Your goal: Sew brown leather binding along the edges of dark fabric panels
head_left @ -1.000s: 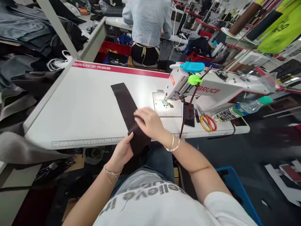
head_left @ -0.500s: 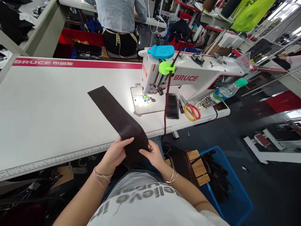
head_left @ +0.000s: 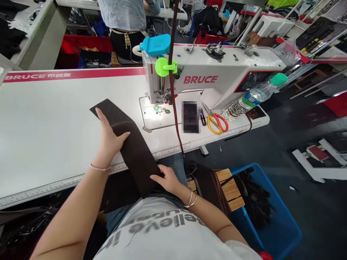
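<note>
A long dark brown strip of leather-like material (head_left: 138, 153) runs from the white sewing table down to my lap, with a bend across its upper part. My left hand (head_left: 108, 141) rests at the strip's upper left, thumb and index finger stretched wide apart; its other fingers are hidden. Near the strip's lower right edge, my right hand (head_left: 169, 179) pinches it, thumb on top and the remaining fingers mostly out of sight. Right of the strip's upper part stands a white sewing machine (head_left: 200, 77), its needle area lit.
Orange-and-yellow scissors (head_left: 217, 123), a water bottle (head_left: 252, 97) and a pixelated dark item (head_left: 190, 117) lie at the machine's right. A brown cord (head_left: 172, 90) hangs before it. A blue bin (head_left: 282, 227) with dark pieces stands lower right. Another person (head_left: 123, 16) sits beyond the table.
My left hand has moved from the strip's middle up and left to its upper end, with its fingers spread. My right hand still grips the lower part. The view has shifted to the right.
</note>
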`<state>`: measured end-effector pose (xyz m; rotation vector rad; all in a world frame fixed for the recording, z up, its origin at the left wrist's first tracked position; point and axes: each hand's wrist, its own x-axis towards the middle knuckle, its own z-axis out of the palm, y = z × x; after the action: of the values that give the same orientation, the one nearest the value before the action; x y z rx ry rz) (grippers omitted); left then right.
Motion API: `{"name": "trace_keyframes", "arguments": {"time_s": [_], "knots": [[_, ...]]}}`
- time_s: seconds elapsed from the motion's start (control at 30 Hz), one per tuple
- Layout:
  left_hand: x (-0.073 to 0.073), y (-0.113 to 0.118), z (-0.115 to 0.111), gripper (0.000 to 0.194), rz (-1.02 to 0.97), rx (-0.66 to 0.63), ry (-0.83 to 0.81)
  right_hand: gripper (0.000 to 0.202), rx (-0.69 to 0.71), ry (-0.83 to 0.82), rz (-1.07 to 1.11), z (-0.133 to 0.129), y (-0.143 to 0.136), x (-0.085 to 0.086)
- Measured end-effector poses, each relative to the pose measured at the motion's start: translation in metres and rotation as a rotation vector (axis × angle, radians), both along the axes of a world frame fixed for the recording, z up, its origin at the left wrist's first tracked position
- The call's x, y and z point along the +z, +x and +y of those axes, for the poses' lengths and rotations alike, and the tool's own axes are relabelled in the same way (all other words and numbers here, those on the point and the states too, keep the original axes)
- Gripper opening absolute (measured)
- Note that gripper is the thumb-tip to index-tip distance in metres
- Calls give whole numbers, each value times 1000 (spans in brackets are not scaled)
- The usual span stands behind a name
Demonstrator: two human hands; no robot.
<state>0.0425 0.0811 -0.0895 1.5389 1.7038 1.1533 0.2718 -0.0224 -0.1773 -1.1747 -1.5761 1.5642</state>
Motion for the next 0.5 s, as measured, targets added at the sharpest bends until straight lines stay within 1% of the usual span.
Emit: {"name": "trace_keyframes", "arguments": {"time_s": [0.03, 0.1, 0.17, 0.23, 0.27, 0.33, 0.43, 0.5], "knots": [[-1, 2, 2, 100, 113, 18, 17, 25, -15, 58, -44, 2, 5, -5], [-4, 9, 3, 94, 300, 37, 9, 30, -55, 183, -186, 9, 16, -17], [-9, 17, 3, 79, 430, -3, -13, 38, -34, 294, -483, 19, 27, -29], [-12, 25, 1, 65, 521, -28, 7, 41, 43, 348, -809, 32, 35, -40], [-14, 28, -1, 59, 561, -34, 16, 41, 86, 350, -927, 39, 39, -45], [-14, 34, -6, 54, 640, -12, 17, 37, 159, 324, -1041, 54, 44, -54], [-10, 39, -15, 57, 736, 101, 26, 36, 236, 260, -1148, 79, 51, -64], [-9, 38, -19, 57, 778, 134, 70, 38, 263, 205, -1245, 93, 55, -68]]}}
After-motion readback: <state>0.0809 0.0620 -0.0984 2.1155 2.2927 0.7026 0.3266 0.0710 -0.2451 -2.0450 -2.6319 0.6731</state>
